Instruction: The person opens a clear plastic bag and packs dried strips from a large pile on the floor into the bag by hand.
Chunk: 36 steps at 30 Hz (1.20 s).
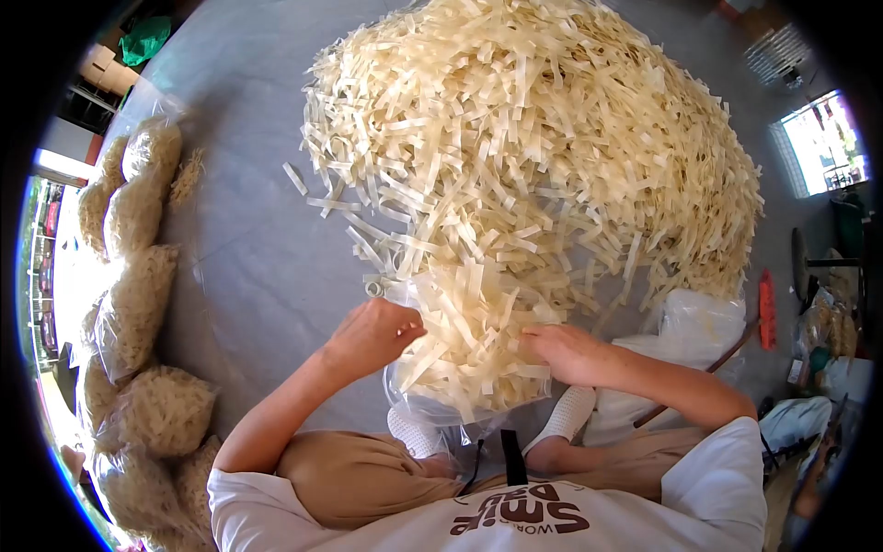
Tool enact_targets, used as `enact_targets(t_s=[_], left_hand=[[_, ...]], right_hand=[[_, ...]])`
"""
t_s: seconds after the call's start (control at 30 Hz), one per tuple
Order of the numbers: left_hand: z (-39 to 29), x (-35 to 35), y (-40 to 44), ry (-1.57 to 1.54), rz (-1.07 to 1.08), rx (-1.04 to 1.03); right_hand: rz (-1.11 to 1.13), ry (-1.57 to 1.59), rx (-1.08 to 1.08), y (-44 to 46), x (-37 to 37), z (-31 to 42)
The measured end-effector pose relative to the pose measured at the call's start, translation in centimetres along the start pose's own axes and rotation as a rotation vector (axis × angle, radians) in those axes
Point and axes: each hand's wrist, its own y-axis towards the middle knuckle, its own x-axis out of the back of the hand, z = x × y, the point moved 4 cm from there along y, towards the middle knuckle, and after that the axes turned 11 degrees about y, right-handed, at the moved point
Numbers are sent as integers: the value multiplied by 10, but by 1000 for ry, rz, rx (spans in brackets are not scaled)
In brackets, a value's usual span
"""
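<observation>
A clear plastic bag [428, 405] stands between my feet, its mouth spread wide and full of pale, flat, cream-coloured strips [483, 345]. My left hand [375, 331] is closed on the bag's left edge, fingers curled. On the other side, my right hand [563, 352] pinches the right edge, with its fingertips against the strips. Just beyond the bag, a big heap of the same strips [524, 120] spreads over the grey floor, and some of them run down to the bag's mouth.
Filled clear bags [166, 409] are lined up along the left. To the right lie a stack of clear plastic bags [704, 322], a thin brown stick [731, 350] and a red object [767, 308]. My white perforated shoes [572, 409] flank the bag.
</observation>
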Motion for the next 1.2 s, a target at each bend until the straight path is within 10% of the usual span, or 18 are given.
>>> enact_targets(t_s=[0.17, 0.23, 0.37, 0.73, 0.97, 1.2], left_hand=[[28, 15, 9, -23, -418, 94], [37, 11, 15, -11, -406, 154], [43, -4, 25, 28, -372, 255], [61, -17, 21, -30, -384, 145], [38, 32, -42, -1021, 65, 167], [44, 15, -23, -871, 46, 163]], right_hand=[[-252, 29, 142, 1, 54, 10], [-412, -11, -174, -4, 67, -7], [54, -121, -585, -9, 46, -31], [-12, 453, -371, -34, 9, -52], [257, 971, -398, -71, 32, -2], [74, 285, -250, -50, 48, -25]])
